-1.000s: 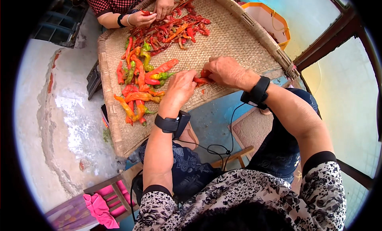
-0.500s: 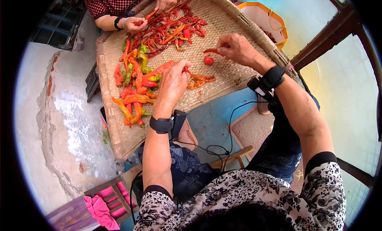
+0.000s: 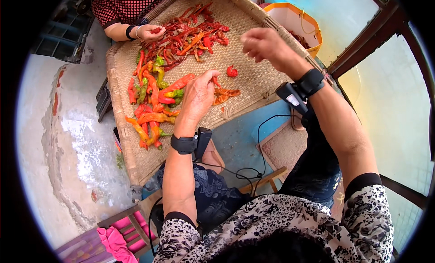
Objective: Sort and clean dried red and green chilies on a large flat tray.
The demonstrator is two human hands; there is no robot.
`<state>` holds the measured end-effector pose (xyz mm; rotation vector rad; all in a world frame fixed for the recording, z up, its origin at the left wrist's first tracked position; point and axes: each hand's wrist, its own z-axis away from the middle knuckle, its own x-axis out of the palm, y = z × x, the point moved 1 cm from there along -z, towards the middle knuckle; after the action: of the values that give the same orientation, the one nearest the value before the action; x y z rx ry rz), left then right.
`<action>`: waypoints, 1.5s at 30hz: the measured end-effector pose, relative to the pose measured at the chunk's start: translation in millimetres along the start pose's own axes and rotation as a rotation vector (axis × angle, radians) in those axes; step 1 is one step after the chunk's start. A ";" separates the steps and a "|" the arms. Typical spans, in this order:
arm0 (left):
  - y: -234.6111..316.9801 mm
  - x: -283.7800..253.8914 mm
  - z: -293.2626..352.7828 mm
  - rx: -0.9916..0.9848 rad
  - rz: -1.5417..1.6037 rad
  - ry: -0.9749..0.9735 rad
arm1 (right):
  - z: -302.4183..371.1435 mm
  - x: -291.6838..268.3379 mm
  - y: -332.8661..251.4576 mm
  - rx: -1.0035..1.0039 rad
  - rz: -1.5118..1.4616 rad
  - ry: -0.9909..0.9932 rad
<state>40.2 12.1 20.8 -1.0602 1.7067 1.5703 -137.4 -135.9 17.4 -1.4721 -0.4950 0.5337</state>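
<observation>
Close to the woven tray's near side, my left hand pinches a small red chili pepper. My right hand is raised over the tray's right part, fingers loosely apart and nothing visible in them. Below it lies a curled red pepper. A wrinkled orange pepper rests just right of my left hand. Plump red, orange and green peppers are heaped on the left. Farther back spreads a pile of shrivelled red peppers.
Across the tray, another person's hand holds a red pepper. An orange-rimmed container with dark red pieces stands at the far right. Black cables trail below the tray, near a wooden piece. A rough wall bounds the left.
My right hand has let go of a red pepper and moved slightly up and away. The other person's second hand has left the pile and is out of sight. My left hand keeps its pinch.
</observation>
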 end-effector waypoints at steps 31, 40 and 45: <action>7.7 -2.7 -9.1 -0.124 0.314 -0.063 | 11.0 42.7 13.4 0.015 -0.083 -0.315; 3.6 -5.0 -5.5 -0.102 0.138 0.001 | -4.7 -33.9 -3.1 -0.039 -0.414 0.139; -6.4 8.1 7.7 0.098 -0.255 -0.033 | -13.4 -61.0 8.0 0.051 -1.069 0.658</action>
<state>40.7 18.5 9.6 -1.1447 1.5418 1.3236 -177.6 -183.7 9.5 -1.0418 -0.6348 -0.7526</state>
